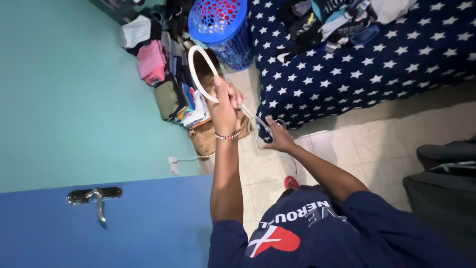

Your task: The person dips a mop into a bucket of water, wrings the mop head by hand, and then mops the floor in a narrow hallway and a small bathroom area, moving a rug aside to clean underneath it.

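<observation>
**Both hands on a white hoop and cord**

I see my left hand [221, 106] with its grip clenched around the lower edge of a white hoop [198, 69], which curves up and away above the grip. My right hand [278, 138] sits just beside and below, its grip closed on a thin white cord [258, 124] running from the hoop. Beyond the left grip stands a blue basket [223, 30]; past the right grip lies a star-patterned bed [367, 64].

The person wears a navy short-sleeved shirt [317, 233] with a red-and-white print and a beaded bracelet [227, 136].
</observation>
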